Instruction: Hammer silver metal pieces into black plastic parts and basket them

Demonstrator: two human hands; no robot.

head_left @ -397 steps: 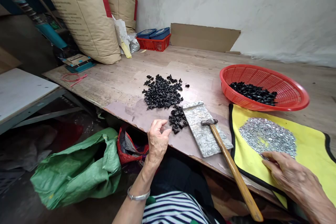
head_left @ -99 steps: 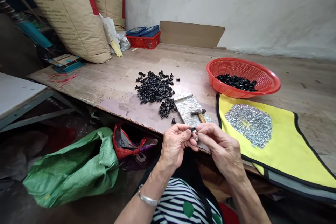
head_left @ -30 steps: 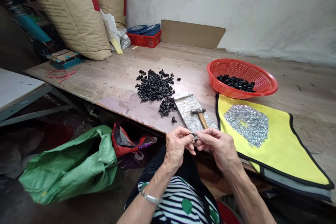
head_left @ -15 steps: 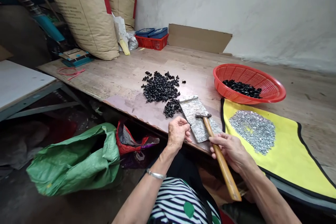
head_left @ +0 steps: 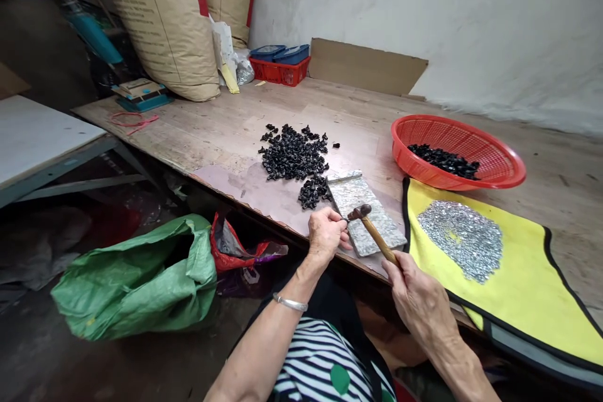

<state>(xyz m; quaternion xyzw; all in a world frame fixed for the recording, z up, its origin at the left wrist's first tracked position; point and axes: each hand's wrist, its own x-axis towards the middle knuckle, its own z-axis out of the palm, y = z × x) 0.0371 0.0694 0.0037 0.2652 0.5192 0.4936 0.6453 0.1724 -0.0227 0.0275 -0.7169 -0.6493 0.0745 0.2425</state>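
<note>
My right hand (head_left: pixel 414 289) is wrapped round the wooden handle of a small hammer (head_left: pixel 377 237). The hammer's head is over the near left part of a grey metal plate (head_left: pixel 370 213), close to my left fingertips. My left hand (head_left: pixel 327 232) pinches a small black part (head_left: pixel 346 220) at the plate's left edge; most of it is hidden by the fingers and hammer head. Just beyond the left hand lies a small heap of black parts (head_left: pixel 313 192), with a larger pile of black parts (head_left: pixel 294 154) behind it.
A red plastic basket (head_left: pixel 511 160) at the right holds more black parts. Small shiny metal pieces (head_left: pixel 464 239) lie on a yellow cloth (head_left: pixel 527 289). A green sack (head_left: pixel 136 282) sits below the table edge. Large paper sacks (head_left: pixel 160 19) stand at the back left.
The hammer has turned in my right hand, and its head has moved left and down to my left fingertips. The view has shifted slightly; the left hand keeps its pinch.
</note>
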